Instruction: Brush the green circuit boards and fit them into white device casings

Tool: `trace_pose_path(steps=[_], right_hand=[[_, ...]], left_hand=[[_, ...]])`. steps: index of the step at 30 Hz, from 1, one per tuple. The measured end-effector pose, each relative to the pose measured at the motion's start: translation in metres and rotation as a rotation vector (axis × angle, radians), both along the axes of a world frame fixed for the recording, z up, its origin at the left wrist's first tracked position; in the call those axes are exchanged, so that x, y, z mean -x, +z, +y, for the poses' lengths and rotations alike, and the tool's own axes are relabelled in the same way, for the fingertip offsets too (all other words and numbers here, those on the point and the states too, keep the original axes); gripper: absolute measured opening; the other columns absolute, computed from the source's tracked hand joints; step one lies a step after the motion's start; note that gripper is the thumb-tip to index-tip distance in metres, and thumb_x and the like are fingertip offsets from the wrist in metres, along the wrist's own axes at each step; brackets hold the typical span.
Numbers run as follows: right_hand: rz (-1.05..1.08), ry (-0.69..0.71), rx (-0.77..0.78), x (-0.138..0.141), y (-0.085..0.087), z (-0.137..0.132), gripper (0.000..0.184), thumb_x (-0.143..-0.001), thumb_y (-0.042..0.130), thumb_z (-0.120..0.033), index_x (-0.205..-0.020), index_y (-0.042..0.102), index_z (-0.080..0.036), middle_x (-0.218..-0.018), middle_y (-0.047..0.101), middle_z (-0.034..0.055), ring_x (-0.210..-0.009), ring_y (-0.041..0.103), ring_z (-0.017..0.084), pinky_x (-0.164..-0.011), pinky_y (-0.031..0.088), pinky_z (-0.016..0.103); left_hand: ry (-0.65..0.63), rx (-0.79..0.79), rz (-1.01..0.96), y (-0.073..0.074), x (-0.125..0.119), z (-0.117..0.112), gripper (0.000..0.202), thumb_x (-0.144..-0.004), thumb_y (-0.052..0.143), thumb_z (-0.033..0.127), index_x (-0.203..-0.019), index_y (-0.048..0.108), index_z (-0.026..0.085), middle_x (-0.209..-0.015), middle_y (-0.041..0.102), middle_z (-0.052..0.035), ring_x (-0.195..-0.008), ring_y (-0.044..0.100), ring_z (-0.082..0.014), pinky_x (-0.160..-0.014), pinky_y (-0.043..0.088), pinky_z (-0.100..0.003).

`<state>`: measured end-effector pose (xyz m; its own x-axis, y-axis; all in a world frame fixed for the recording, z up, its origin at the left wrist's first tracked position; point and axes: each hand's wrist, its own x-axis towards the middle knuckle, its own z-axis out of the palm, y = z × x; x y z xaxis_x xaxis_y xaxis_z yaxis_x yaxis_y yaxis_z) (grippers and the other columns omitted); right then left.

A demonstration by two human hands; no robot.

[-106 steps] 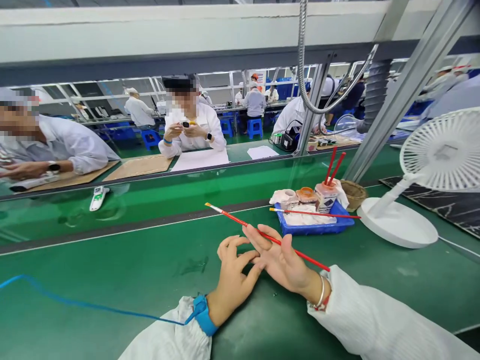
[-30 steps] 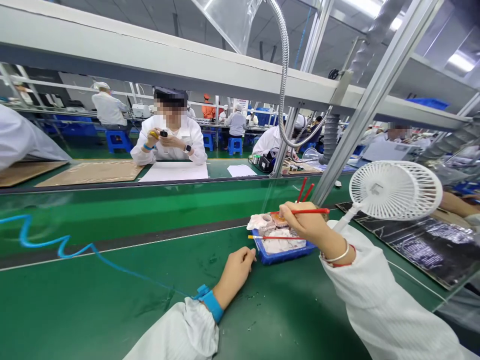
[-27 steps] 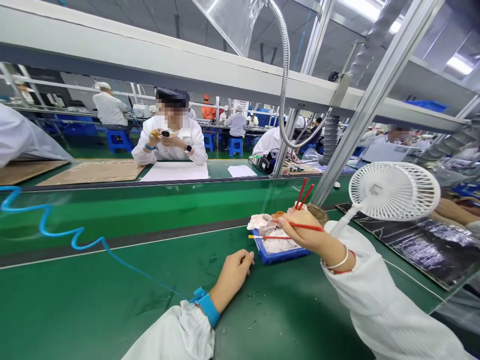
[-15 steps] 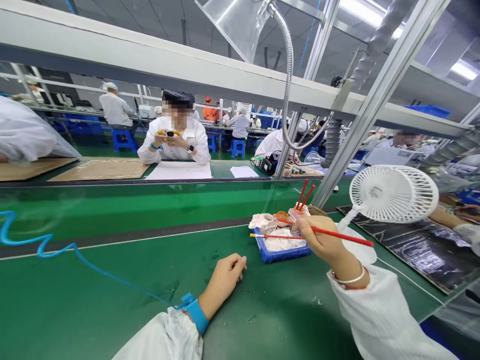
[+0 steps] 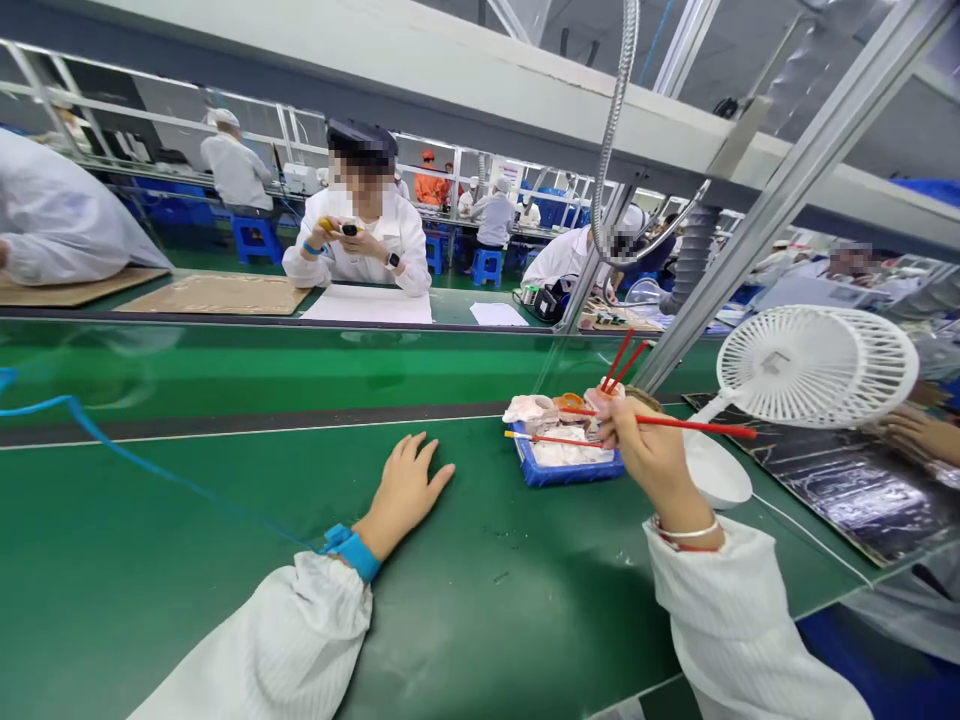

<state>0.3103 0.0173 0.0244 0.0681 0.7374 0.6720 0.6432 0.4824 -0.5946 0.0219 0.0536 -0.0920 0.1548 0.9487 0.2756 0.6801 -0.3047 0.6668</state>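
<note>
My right hand (image 5: pixel 651 452) is closed round a thin red brush (image 5: pixel 686 424), held level over the right end of a small blue tray (image 5: pixel 570 470). The tray carries white rags, small pots and a second red brush (image 5: pixel 547 438) lying across it. Two more red sticks (image 5: pixel 624 360) stand up in a cup behind. My left hand (image 5: pixel 406 487) lies flat on the green mat with its fingers spread, empty, left of the tray. A blue wrist strap (image 5: pixel 351 549) on it trails a blue coiled cord (image 5: pixel 142 462) to the left.
A white desk fan (image 5: pixel 814 366) stands right of the tray, beside a slanted metal post (image 5: pixel 757 205). A dark sheet (image 5: pixel 847 480) lies at the far right with another person's hand (image 5: pixel 919 432) by it. Behind a glass screen, people in white coats sit at benches.
My right hand has carried the red brush from in front of me to the blue tray. My left hand, curled half a second ago, now lies flat with fingers spread.
</note>
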Motion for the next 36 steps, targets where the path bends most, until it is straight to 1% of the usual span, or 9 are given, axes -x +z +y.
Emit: trace_pose_path(steps=[4,9,15,20,24,28,29,33,36], right_hand=[[0.225,-0.064,-0.081,0.002,-0.003,-0.005,0.040,-0.090,0.042,-0.042,-0.063,0.060,-0.018,-0.042,0.052,-0.0021,-0.035,0.046,0.010,-0.035,0.036,0.022],[0.488,-0.030,-0.145,0.010,-0.003,-0.004,0.038,-0.087,0.047,-0.044,-0.064,0.060,-0.017,-0.041,0.053,-0.0020,-0.033,0.046,0.009,-0.033,0.033,0.020],[0.503,-0.024,-0.233,0.000,-0.003,-0.004,0.035,-0.084,0.050,-0.041,-0.063,0.062,-0.016,-0.042,0.055,-0.0012,-0.032,0.046,0.009,-0.031,0.032,0.020],[0.641,-0.067,-0.315,0.004,-0.017,0.008,0.035,-0.084,0.048,-0.040,-0.060,0.060,-0.017,-0.039,0.052,-0.0026,-0.030,0.045,0.009,-0.030,0.030,0.019],[0.678,-0.056,-0.342,0.009,-0.032,0.012,0.035,-0.083,0.048,-0.039,-0.060,0.061,-0.016,-0.039,0.052,-0.0028,-0.031,0.046,0.009,-0.031,0.030,0.019],[0.679,-0.045,-0.337,0.008,-0.038,0.012,0.034,-0.083,0.048,-0.036,-0.060,0.061,-0.016,-0.038,0.053,-0.0025,-0.031,0.046,0.009,-0.031,0.031,0.020],[0.683,-0.045,-0.344,0.008,-0.039,0.012,0.034,-0.083,0.048,-0.036,-0.060,0.062,-0.016,-0.038,0.053,-0.0024,-0.031,0.046,0.009,-0.031,0.031,0.020],[0.709,-0.056,-0.359,0.009,-0.041,0.010,0.033,-0.083,0.047,-0.033,-0.060,0.062,-0.015,-0.038,0.054,-0.0021,-0.030,0.046,0.010,-0.031,0.031,0.020],[0.697,-0.053,-0.360,0.011,-0.042,0.010,0.032,-0.082,0.048,-0.032,-0.060,0.063,-0.015,-0.039,0.054,-0.0020,-0.030,0.047,0.010,-0.030,0.031,0.020]], left_hand=[[-0.355,-0.058,0.349,-0.002,-0.032,-0.041,0.072,-0.081,0.039,0.063,-0.132,0.045,0.013,-0.145,0.033,-0.0183,-0.136,0.020,-0.0351,-0.107,0.014,-0.055],[-0.834,-0.103,0.418,0.004,-0.044,-0.063,0.074,-0.083,0.031,0.064,-0.140,0.033,0.018,-0.146,0.032,-0.0109,-0.137,0.022,-0.0265,-0.111,0.014,-0.045],[-0.514,-0.089,0.454,0.005,-0.013,-0.039,0.063,-0.086,0.034,0.057,-0.134,0.043,0.018,-0.141,0.041,-0.0141,-0.131,0.035,-0.0304,-0.106,0.022,-0.050],[-0.976,-0.179,0.420,0.010,-0.007,-0.039,0.051,-0.082,0.040,0.061,-0.127,0.049,0.037,-0.134,0.052,-0.0004,-0.126,0.040,-0.0263,-0.106,0.021,-0.049],[-0.377,-0.136,0.518,0.018,0.007,-0.027,0.044,-0.083,0.045,0.049,-0.119,0.058,0.028,-0.125,0.054,-0.0107,-0.116,0.043,-0.0331,-0.091,0.032,-0.049],[-0.945,-0.137,0.416,0.019,0.000,-0.034,0.042,-0.072,0.055,0.053,-0.114,0.055,0.045,-0.123,0.054,0.0030,-0.108,0.046,-0.0261,-0.084,0.034,-0.040],[-0.915,-0.135,0.426,0.019,-0.001,-0.032,0.044,-0.071,0.055,0.053,-0.113,0.056,0.043,-0.122,0.054,0.0018,-0.107,0.046,-0.0261,-0.083,0.034,-0.040],[-0.291,-0.079,0.591,0.025,0.004,-0.016,0.041,-0.079,0.045,0.041,-0.117,0.057,0.031,-0.125,0.050,-0.0090,-0.112,0.040,-0.0336,-0.082,0.031,-0.046],[-0.812,-0.131,0.499,0.027,-0.001,-0.016,0.043,-0.069,0.056,0.050,-0.111,0.057,0.042,-0.123,0.052,0.0016,-0.109,0.042,-0.0283,-0.084,0.031,-0.041]])
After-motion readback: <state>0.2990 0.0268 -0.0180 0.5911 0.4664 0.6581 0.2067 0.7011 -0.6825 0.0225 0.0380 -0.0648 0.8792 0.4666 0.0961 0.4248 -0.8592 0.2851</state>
